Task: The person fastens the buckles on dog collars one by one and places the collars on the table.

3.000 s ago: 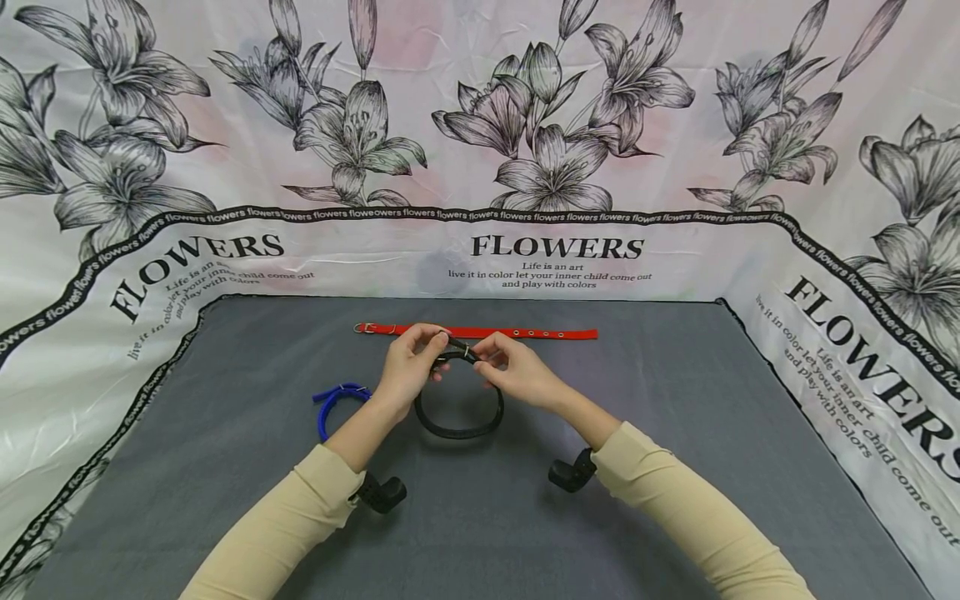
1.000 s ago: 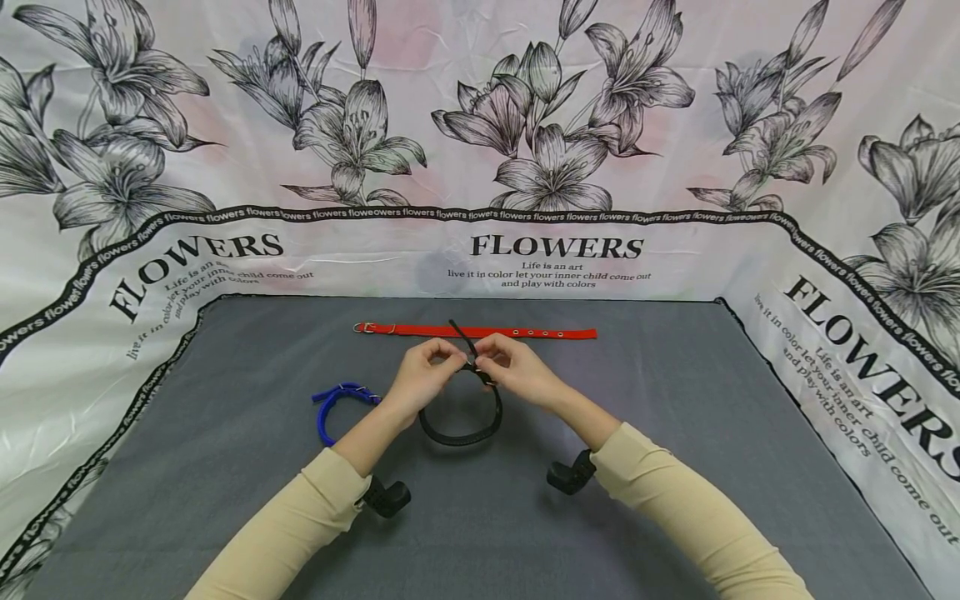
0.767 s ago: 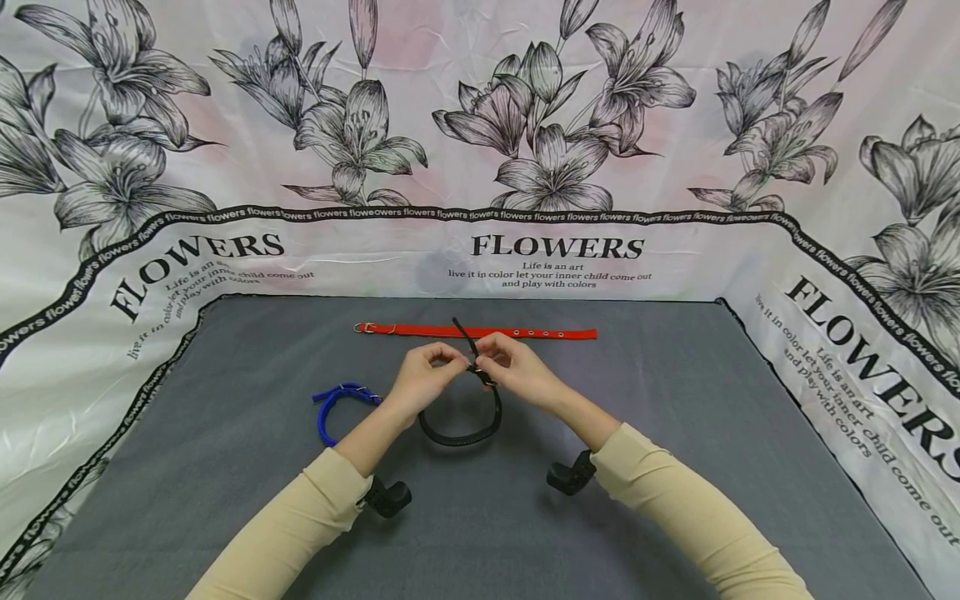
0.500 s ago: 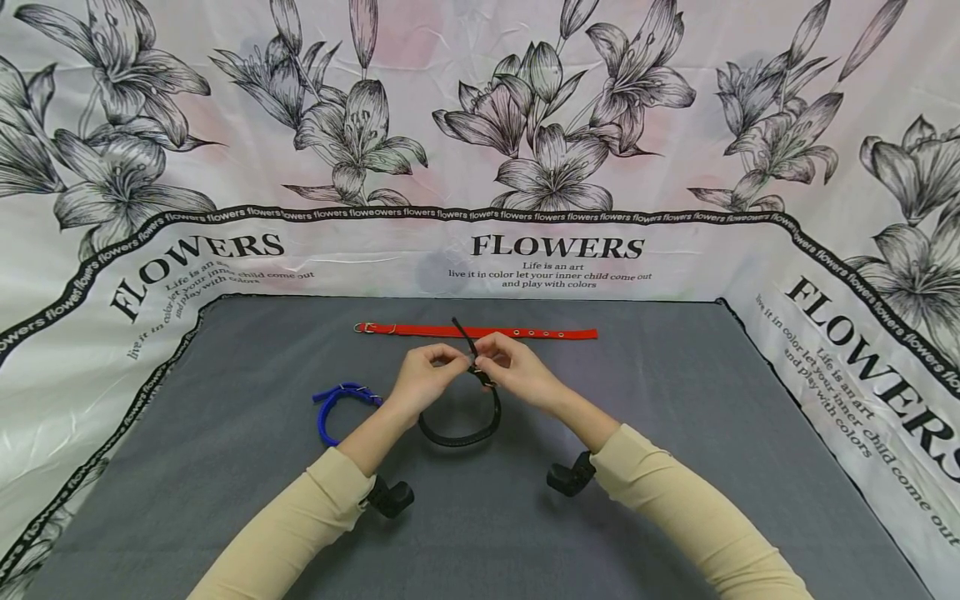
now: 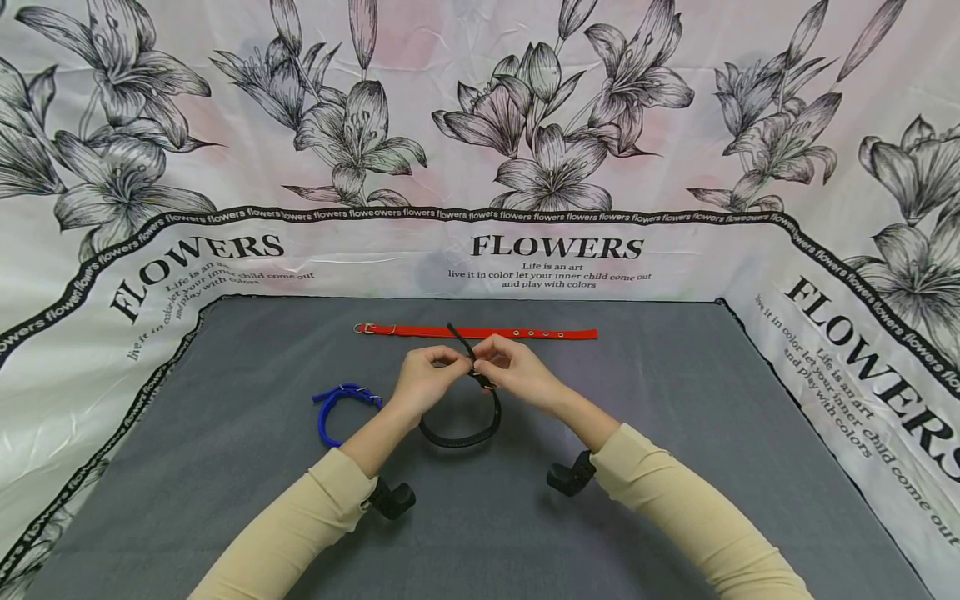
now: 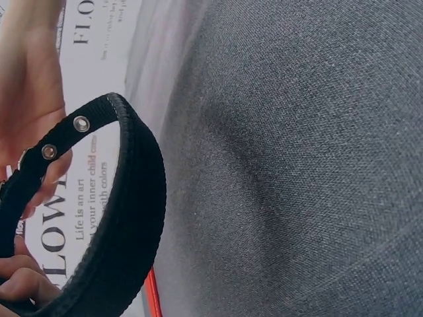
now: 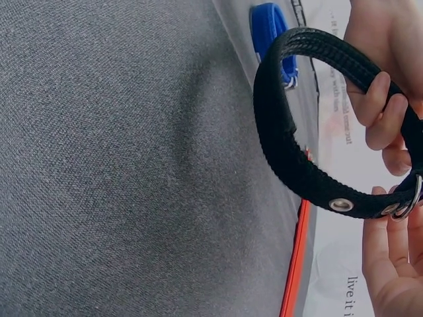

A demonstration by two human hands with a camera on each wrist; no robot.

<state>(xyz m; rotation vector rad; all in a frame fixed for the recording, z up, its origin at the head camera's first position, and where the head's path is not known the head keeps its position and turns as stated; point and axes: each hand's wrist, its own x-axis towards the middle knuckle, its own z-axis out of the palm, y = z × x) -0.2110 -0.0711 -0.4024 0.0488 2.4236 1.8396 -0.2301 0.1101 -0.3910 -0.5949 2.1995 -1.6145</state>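
A black pet collar (image 5: pixel 459 442) is buckled into a loop and held above the grey cloth. My left hand (image 5: pixel 423 379) pinches the strap beside the buckle, thumb against fingers. From the other side my right hand (image 5: pixel 519 371) pinches it close to the buckle, and the fingertips of both hands nearly meet. The narrow strap end (image 5: pixel 459 336) sticks up past the fingers. In the left wrist view, metal-rimmed eyelets show along the collar (image 6: pixel 142 198). A metal ring (image 7: pixel 411 201) hangs by the right fingers in the right wrist view. Fingers partly hide the buckle.
Behind the hands a red collar (image 5: pixel 562 334) lies stretched flat. A blue collar (image 5: pixel 324 417), looped, rests left of the hands, partly covered by the left forearm. A floral-printed cloth (image 5: pixel 555 250) stands behind the grey table surface (image 5: pixel 675 375).
Since three seconds ago, my left hand has shifted right and slightly down, and the strap end now points up beyond the fingers. Over the last half second that end tilts slightly left.
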